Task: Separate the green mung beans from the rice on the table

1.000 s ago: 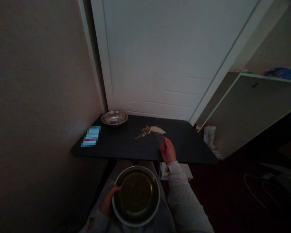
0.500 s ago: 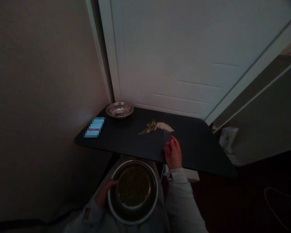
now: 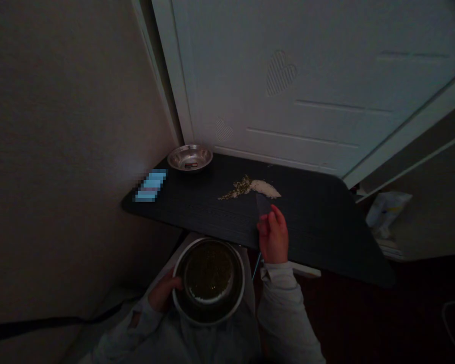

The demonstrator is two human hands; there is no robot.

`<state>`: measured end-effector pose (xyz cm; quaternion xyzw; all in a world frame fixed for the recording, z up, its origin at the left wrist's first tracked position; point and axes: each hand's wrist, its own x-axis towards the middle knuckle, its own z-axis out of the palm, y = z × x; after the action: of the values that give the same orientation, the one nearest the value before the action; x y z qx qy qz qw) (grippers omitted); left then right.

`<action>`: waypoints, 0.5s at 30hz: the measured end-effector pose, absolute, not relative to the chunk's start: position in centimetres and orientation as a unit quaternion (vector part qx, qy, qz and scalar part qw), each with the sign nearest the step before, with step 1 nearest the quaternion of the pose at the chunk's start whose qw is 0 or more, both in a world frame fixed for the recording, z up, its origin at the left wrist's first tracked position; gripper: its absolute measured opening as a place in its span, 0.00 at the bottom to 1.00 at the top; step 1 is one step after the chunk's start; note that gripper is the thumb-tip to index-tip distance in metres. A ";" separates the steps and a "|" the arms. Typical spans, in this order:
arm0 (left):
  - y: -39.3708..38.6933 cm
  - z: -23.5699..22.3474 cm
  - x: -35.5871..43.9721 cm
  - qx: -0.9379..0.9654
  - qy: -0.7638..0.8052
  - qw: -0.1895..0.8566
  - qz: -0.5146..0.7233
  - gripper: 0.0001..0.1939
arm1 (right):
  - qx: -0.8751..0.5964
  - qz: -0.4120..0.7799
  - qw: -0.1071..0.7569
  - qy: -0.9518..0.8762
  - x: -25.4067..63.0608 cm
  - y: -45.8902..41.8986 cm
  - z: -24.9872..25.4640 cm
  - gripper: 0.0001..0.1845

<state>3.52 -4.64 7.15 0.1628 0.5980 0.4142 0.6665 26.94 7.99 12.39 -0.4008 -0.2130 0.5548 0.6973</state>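
Note:
My left hand [image 3: 166, 291] grips the left rim of a metal bowl [image 3: 208, 311] over my lap, thumb inside the edge. Dark greenish grains [image 3: 210, 270] cover the bowl's bottom. My right hand [image 3: 273, 235] is above the table's front part, pinching a thin, clear plastic piece [image 3: 263, 203]; whether it is a sheet or a scraper I cannot tell. The tip of that piece is close to a pile of whitish grains [image 3: 264, 188]. Directly left of them, touching, lies a scattered heap of small green and pale grains [image 3: 238, 187].
The dark table [image 3: 189, 202] stands against a white door [image 3: 227, 76]. At its back left sits a second metal bowl [image 3: 190, 157]. A blurred-out, bright bluish flat object [image 3: 150, 185] lies at the left edge. To the right of the table is a white bag [image 3: 389, 210].
The view has tilted down and turned, so the table appears higher. The left hand keeps its grip on the bowl. The right hand keeps the clear piece near the whitish pile.

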 end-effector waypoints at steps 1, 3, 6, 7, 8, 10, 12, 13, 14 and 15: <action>-4.7 7.3 3.7 0.164 0.587 0.667 0.428 0.22 | -0.407 0.553 0.696 -0.210 27.0 8.0 12.4 0.23; -4.8 7.2 3.7 0.152 0.580 0.667 0.443 0.29 | -0.419 0.547 0.694 -0.206 27.0 7.9 12.4 0.23; -4.7 6.8 3.5 0.120 0.574 0.675 0.447 0.29 | -0.433 0.543 0.690 -0.202 27.2 7.7 12.5 0.21; -4.6 6.7 3.4 0.110 0.570 0.677 0.452 0.30 | -0.437 0.545 0.687 -0.199 27.2 7.7 12.5 0.21; -4.5 6.6 3.4 0.101 0.565 0.679 0.458 0.30 | -0.443 0.546 0.684 -0.195 27.2 7.6 12.6 0.21; -4.2 6.5 3.3 0.094 0.562 0.683 0.456 0.27 | -0.453 0.547 0.678 -0.186 27.3 7.5 12.6 0.21; -3.9 6.3 3.3 0.096 0.567 0.690 0.439 0.25 | -0.461 0.551 0.673 -0.177 27.3 7.4 12.6 0.22; -3.8 6.1 3.3 0.095 0.564 0.697 0.433 0.25 | -0.462 0.554 0.671 -0.172 27.3 7.3 12.6 0.22; -3.7 5.8 3.2 0.092 0.557 0.704 0.431 0.25 | -0.462 0.556 0.670 -0.169 27.3 7.2 12.6 0.22; -3.6 5.5 3.1 0.086 0.548 0.711 0.431 0.25 | -0.459 0.558 0.671 -0.167 27.3 7.2 12.5 0.22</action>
<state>3.09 -3.57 5.48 0.0857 0.5483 0.4312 0.7114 27.25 7.17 12.49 -0.4593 -0.1671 0.5580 0.6706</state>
